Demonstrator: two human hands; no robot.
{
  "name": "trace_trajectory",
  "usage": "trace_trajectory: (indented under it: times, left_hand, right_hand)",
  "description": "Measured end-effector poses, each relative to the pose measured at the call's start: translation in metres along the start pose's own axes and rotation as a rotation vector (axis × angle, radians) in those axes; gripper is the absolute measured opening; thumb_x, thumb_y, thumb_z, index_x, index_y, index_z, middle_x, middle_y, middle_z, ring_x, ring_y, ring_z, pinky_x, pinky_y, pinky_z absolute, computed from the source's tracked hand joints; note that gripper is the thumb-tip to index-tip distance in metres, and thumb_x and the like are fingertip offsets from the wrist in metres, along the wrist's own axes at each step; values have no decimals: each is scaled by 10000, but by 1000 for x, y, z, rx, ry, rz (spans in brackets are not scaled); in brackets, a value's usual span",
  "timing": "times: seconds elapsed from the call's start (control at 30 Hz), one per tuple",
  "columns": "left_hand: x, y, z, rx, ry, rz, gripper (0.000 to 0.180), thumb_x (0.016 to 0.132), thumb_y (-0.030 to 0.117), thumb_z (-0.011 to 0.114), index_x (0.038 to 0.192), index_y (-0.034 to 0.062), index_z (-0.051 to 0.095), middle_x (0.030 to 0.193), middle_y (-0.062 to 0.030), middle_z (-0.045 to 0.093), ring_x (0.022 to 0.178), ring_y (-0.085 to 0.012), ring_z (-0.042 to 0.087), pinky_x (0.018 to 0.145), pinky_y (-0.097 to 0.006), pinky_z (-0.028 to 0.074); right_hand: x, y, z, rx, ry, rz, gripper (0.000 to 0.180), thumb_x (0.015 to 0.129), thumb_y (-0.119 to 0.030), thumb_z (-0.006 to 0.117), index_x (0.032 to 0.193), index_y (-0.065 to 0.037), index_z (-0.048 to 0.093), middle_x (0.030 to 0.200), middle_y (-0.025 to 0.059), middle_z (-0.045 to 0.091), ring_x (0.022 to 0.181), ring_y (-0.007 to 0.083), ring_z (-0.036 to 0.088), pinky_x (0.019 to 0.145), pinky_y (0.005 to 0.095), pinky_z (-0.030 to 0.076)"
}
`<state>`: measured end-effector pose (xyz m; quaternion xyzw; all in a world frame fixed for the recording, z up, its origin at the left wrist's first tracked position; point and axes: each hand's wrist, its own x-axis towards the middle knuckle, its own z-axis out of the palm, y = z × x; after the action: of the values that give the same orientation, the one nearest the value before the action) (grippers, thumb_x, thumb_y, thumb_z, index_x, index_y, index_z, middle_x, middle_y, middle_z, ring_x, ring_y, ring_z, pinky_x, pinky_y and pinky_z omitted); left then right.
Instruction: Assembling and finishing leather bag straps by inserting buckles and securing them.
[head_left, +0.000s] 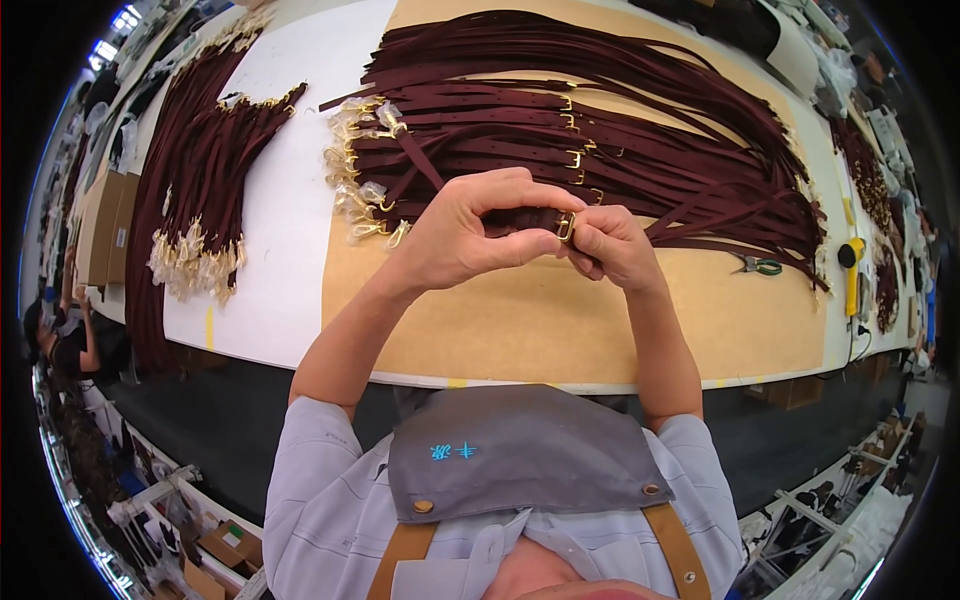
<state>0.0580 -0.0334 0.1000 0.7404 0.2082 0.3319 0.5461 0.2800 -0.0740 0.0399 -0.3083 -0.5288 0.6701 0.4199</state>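
Note:
Both my hands are raised over the front of the table around one dark burgundy strap [522,220] with a gold buckle [566,227]. My left hand [465,228] is curved around the strap, thumb and fingertips pinched near the buckle. Thumb and bent fingers of my right hand [618,245] close at the buckle's right side. Just beyond my hands lies a row of similar burgundy straps [480,157], gold buckles in the middle and gold clips [345,160] in clear plastic at the left end. What my fingers cover of the strap is hidden.
Brown paper [480,330] covers part of the white table [270,200]. More straps [215,180] with wrapped clips lie at left, near a cardboard box [108,230]. Green-handled pliers [762,266] and a yellow tool [851,270] lie at right. Another person [75,335] is at far left.

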Motion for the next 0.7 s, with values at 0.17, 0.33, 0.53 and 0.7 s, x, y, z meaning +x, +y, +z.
trace_trajectory:
  times: [0.17,0.33,0.53,0.7]
  left_hand:
    - [5,-19,15,25,-30,2,353,794,85,723,1139,37,661,792,-19,553,732,-113,511,662,-262,417]
    - [17,-21,29,252,-26,-41,458,798,97,725,1241,56,616,784,-50,579,728,-149,530,689,-271,445]
    - [26,-6,46,132,90,-65,360,811,141,729,1112,13,578,908,-81,617,805,-181,555,802,-289,456]
    - [50,0,58,126,-32,-265,311,829,248,708,968,-6,595,759,-66,591,668,-156,531,650,-323,438]
  right_hand:
    - [0,8,2,214,-27,-92,296,963,-296,578,953,-8,644,602,-16,495,464,42,398,426,191,308]
    - [-4,-8,10,-337,166,-298,225,987,-210,519,963,-13,624,677,-1,521,593,55,476,510,216,361]
    - [-25,-63,10,-870,741,-483,427,1019,-220,341,870,20,661,775,92,640,701,150,599,659,290,459]
    - [-69,-90,-36,-461,1172,-551,496,1021,-335,349,820,7,646,671,85,587,488,151,518,492,246,436]
